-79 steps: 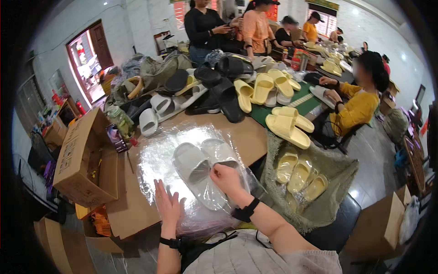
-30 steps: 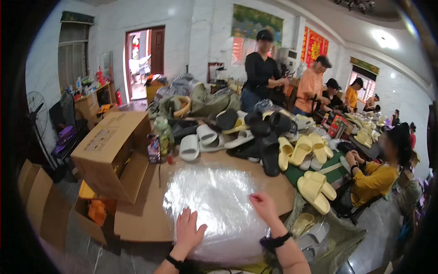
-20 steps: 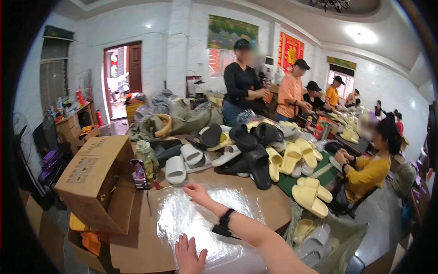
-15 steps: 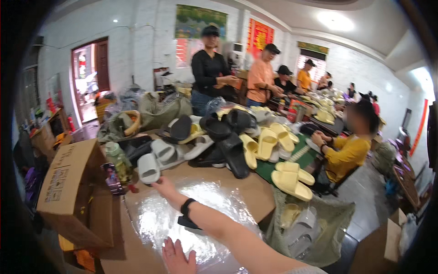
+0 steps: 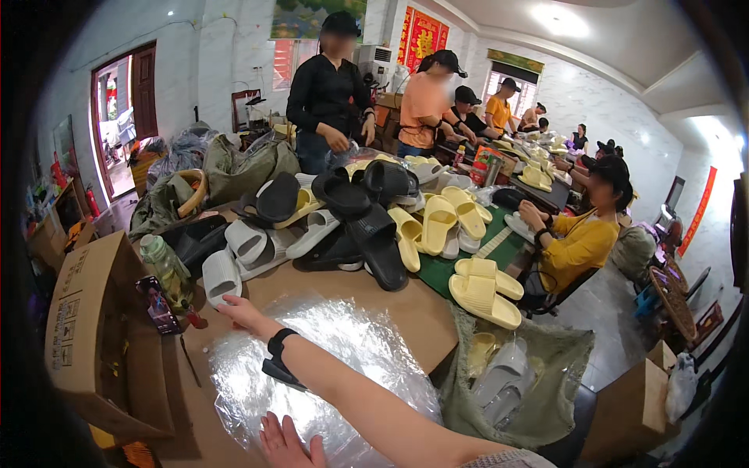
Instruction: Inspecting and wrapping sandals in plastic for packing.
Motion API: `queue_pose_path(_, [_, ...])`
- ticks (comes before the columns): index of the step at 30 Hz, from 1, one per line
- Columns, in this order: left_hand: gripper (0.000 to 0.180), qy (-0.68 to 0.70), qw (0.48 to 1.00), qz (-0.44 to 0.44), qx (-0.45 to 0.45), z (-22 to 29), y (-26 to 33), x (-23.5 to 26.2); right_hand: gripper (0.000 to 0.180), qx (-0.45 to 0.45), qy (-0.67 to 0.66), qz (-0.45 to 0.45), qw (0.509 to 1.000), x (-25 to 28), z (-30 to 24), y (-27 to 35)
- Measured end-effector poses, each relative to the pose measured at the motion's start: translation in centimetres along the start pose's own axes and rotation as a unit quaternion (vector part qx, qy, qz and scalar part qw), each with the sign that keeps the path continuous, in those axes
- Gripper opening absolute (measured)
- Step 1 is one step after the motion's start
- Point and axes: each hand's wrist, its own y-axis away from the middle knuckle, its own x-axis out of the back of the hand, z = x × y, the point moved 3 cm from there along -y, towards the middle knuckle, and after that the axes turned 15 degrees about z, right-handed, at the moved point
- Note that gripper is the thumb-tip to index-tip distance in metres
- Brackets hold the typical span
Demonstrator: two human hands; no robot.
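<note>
Far left: open cardboard box (image 5: 94,327) on its side, a dark phone (image 5: 159,305) propped at its mouth, a green-tinted plastic bottle (image 5: 168,271) just behind. Your right hand (image 5: 243,314) is stretched out across your body, fingers loosely spread and closed on nothing, its fingertips just short of the grey slide sandal (image 5: 221,274) at the near edge of the heap. That sandal lies sole down, toe toward you, just beyond the hand and a little to its left, touching a second grey one. Best come at it from above the strap, pinch the strap arch rather than the sole edge, and lift straight up so the neighbours in the pile stay put. Your left hand (image 5: 287,444) lies flat, fingers apart, pressing the near edge of the clear plastic bag (image 5: 328,359); keep that weight on, since the film is crinkled and looks likely to slide on the brown table (image 5: 413,312). The bag sits between both hands, under your right forearm. Right of that: black and yellow sandals (image 5: 437,226) piled, a green sack (image 5: 538,374) holding more pairs, other people seated and standing beyond.
</note>
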Motion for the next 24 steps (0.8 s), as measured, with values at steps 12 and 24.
queue_pose_path(12, [0.063,0.0,1.0,-0.017,0.001,0.5,-0.1,0.1,0.057,0.285,0.029,0.26,0.922,2.9,-5.9,1.8])
queue_pose_path(24, [0.062,-0.005,1.0,0.009,-0.018,0.3,0.5,-0.3,0.023,0.192,-0.218,0.282,0.914,9.8,-11.1,7.4])
